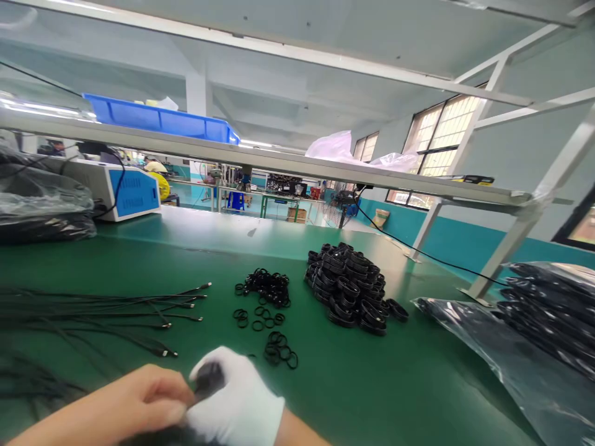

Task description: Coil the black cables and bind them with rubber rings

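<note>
Lower left, thin black plug-ended cables [93,303] lie on the green worktop [325,390]. Bottom centre, the bare left hand [151,396] pinches and the white-gloved right hand [239,396] curls round a blurred black bundle [209,379], probably light, springy, best held round its middle. Right of centre: heaped black coils [346,288].

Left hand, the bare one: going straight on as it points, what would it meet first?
Likely the gloved right hand or the black item it grips; blur hides which is nearer.
</note>
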{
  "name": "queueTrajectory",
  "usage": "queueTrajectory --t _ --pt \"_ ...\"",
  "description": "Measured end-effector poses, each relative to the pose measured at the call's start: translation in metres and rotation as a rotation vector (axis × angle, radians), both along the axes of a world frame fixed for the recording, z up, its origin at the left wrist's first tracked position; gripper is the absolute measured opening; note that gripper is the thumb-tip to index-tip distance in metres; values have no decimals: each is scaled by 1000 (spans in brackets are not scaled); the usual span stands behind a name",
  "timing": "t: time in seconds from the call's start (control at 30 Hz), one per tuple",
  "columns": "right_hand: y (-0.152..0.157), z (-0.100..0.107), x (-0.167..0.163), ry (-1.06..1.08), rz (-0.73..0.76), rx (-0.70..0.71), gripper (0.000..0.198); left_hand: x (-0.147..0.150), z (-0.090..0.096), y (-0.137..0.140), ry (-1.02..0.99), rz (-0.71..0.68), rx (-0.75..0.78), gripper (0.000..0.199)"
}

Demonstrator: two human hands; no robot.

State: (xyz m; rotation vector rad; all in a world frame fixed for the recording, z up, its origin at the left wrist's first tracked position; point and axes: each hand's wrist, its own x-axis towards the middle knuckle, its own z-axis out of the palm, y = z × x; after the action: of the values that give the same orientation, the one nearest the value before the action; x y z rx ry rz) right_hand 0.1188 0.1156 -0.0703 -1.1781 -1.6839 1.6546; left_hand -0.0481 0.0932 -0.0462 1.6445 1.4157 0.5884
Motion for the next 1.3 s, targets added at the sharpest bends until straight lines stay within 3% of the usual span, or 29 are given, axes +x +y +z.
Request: queueTrajectory --t 0.1,0.13,0.2,0.27,0.33,0.4,0.43,0.57,0.67,0.8,0.93,1.17,1.3 --pt "2 3 4 219 165 -281 52 -7 20 -4 62 -64 15 31" --pt "2 4 6 283 261 -330 50 -5 25 -8 69 -46 34 31" --pt "1 3 8 348 275 -366 48 5 29 -22 107 15 76 30" --pt "-1 5 10 327 171 -319 43 21 25 -39 253 103 205 27" --pt "-4 10 12 247 98 -183 37 38 17 -57 469 135 434 28" --pt "-6 17 17 189 134 -54 37 49 8 -70 600 88 604 29" --pt "-8 21 19 195 174 -37 40 51 5 -72 609 76 598 28" --pt "-11 22 23 423 357 -235 56 39 7 -58 374 95 170 29" --pt "-10 12 22 708 461 -320 55 26 18 -44 56 76 2 23" --pt "-5 2 22 893 552 -316 46 28 25 -40 -432 180 40 14" --pt "-4 -3 22 896 579 -332 45 42 18 -37 -640 239 56 9" --pt "-1 -10 22 881 493 -276 50 45 4 -26 -744 277 -37 21" --pt "0 -6 24 806 473 -353 62 34 12 -32 -547 383 117 25"
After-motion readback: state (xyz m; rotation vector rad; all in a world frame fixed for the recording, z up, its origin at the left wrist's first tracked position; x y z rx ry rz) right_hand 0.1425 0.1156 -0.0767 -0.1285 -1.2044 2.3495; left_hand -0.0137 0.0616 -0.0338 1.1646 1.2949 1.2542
